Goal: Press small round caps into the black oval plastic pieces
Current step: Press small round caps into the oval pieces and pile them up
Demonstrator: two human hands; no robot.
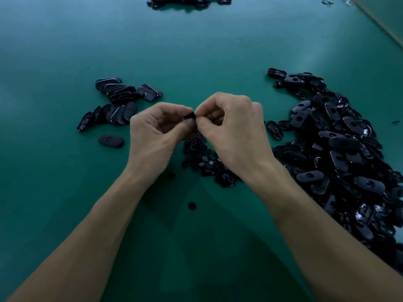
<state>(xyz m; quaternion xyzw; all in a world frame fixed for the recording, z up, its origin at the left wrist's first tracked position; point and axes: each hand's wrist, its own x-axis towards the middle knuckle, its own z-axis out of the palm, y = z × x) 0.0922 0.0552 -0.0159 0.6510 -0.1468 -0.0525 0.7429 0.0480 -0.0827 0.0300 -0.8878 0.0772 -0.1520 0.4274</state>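
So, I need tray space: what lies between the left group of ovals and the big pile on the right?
Head view: the left hand and right hand together pinch a black piece, with the heap of round caps under them.

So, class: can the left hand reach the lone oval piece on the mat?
Probably yes, once freed: the left hand pinches a black part, but the lone oval piece lies uncovered nearby.

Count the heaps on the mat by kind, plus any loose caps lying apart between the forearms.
Oval-piece heaps: 3 (right heap, left heap, far heap)
Cap heap: 1
Loose caps: 2
Total: 6
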